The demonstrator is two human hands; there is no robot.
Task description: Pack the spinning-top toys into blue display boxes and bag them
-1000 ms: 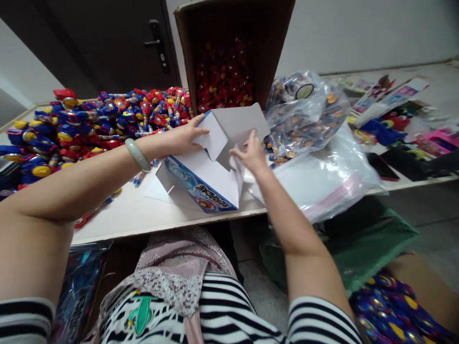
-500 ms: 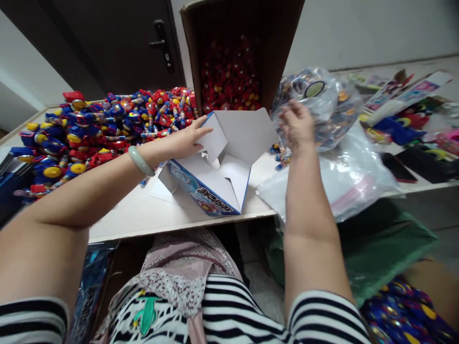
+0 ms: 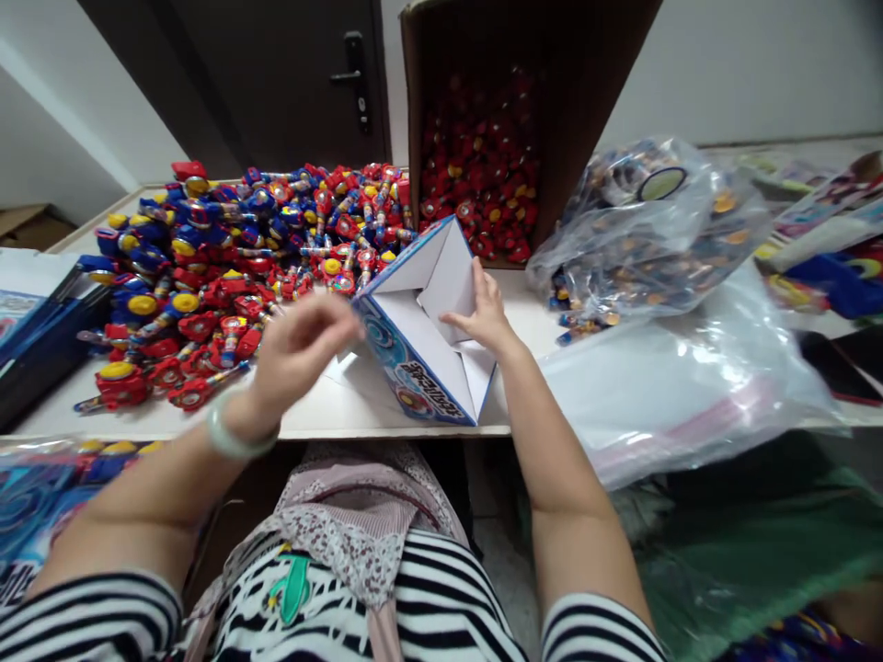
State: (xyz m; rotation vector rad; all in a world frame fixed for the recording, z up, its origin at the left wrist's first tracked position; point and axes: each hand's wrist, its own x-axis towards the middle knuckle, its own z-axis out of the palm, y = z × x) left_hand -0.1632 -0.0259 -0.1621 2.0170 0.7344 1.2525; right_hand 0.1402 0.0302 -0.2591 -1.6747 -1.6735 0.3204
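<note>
A blue printed cardboard box [image 3: 428, 386] with a white inside stands tilted on the table near its front edge, its top open. My right hand [image 3: 488, 317] is at its right side, fingers spread and touching a white flap [image 3: 448, 276], with the thumb pointing over the inside. My left hand [image 3: 296, 349], a pale bangle on its wrist, hovers just left of the box's corner. Its fingers are loosely curled and somewhat blurred, with a gap by the thumb, and no object shows in them. Left of the box lies a heap of red and blue toys [image 3: 235, 267] with yellow parts.
Behind the box, a tall carton [image 3: 414, 119] holds many red toys. To the right are a clear bag of toys [image 3: 662, 248] with a tape roll on it and flat plastic bags [image 3: 655, 386]. Dark flat packs [image 3: 55, 359] stand at the far left.
My right hand has moved left from the clear bag onto the box flap. My left hand has come off the box and down to the left. The box's upper flaps have folded further inward.
</note>
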